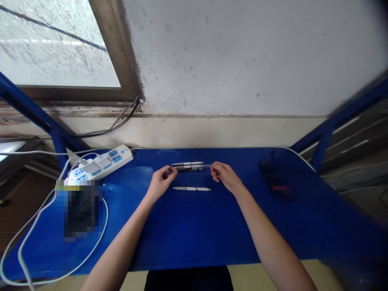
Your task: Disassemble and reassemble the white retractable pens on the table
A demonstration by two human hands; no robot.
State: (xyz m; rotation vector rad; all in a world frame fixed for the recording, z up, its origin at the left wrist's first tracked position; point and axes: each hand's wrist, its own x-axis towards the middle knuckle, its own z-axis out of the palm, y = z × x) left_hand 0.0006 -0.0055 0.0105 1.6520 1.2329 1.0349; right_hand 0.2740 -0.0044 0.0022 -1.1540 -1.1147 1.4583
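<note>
On the blue surface (197, 230), a small group of pens (187, 164) is laid side by side near the middle, between the two hands. A single pen (191, 188) is set apart from them, nearer the person and roughly parallel to the group. In the left hand (162, 180), a dark piece (167, 173) is pinched between closed fingers; its full shape is hidden by the grip. By the right hand (224, 175), a thin clear rod (207, 165) is held at its right end, with the fingers brought together on it, and its length is pointed left toward the group. Whether the group is touched by the rod cannot be told. At the left, a white power strip (125, 156) is fitted with plugs (91, 166), and a blurred dark object (81, 214) is ringed partly by white cable (107, 212). At the right, another blurred dark object (274, 178) is seen.
</note>
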